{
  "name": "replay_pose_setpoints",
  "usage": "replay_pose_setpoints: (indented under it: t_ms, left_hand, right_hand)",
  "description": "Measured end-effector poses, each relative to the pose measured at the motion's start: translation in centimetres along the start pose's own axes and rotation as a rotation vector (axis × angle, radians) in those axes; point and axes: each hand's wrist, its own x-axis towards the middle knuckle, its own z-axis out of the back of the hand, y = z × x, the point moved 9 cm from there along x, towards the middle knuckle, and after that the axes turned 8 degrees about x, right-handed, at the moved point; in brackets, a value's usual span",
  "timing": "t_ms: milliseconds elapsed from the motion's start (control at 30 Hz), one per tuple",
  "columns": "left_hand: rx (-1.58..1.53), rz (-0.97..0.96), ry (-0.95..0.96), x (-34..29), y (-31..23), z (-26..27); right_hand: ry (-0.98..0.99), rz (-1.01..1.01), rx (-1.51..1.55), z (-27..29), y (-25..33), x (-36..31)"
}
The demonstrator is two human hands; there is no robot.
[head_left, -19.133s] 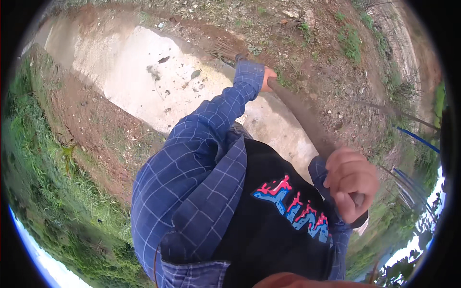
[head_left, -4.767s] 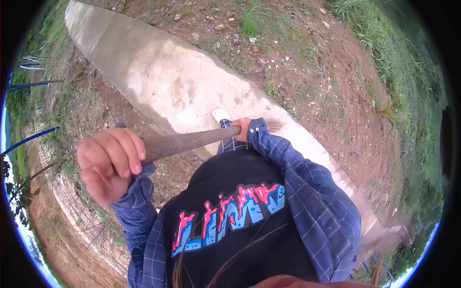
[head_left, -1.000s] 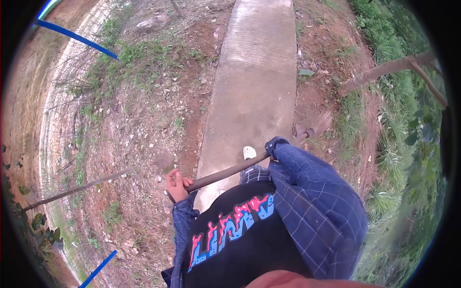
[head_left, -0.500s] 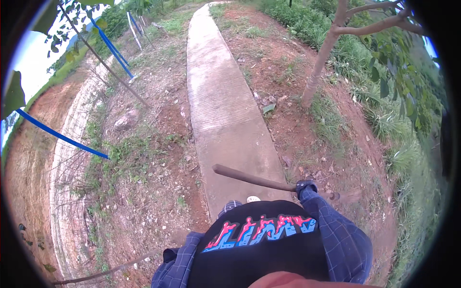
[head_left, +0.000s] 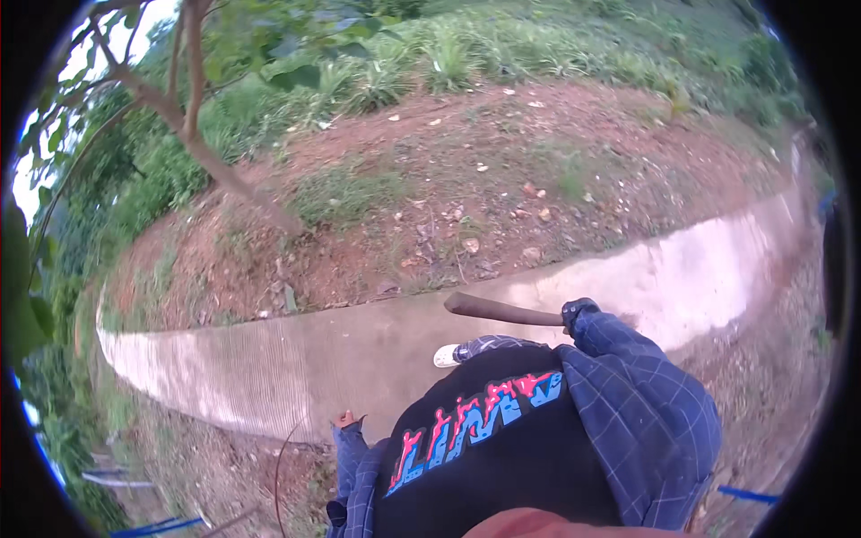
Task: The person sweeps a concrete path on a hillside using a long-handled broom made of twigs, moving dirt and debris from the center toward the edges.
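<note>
My right hand [head_left: 578,311], in a dark covering, is closed round a brown wooden stick [head_left: 502,310]. The stick points left over the concrete path, its thick blunt end free; the part behind the hand is mostly hidden by the hand and sleeve. Low on the left, my left hand [head_left: 344,419] shows small beyond its dark cuff, fingers partly out and nothing visible in them. A thin curved stem [head_left: 280,475] stands near it. Both arms wear a blue checked shirt.
The concrete path [head_left: 260,368] crosses from left to right beneath me. Beyond it rises a reddish, stony bank [head_left: 395,233] with a slanting tree [head_left: 224,170] and green plants [head_left: 448,67]. Blue strips [head_left: 749,494] lie low at the right. A light shoe [head_left: 446,356] rests on the path.
My view has turned to the right, so the path now runs sideways and the tree sits at the left. The stick stays in my right hand; my left hand has come into view.
</note>
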Motion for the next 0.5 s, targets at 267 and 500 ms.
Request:
replay_pose_setpoints:
  t_ms: [267,500]
  left_hand:
    - [0.489,-0.525,0.751,-4.4,-16.9,-21.2]
    - [0.386,-1.053,1.095,-24.4,-40.5,-35.1]
  right_hand:
    - [0.029,-0.295,0.536,-18.0,-8.3,-14.2]
    - [-0.615,-0.527,1.217,-23.7,-14.4,-23.7]
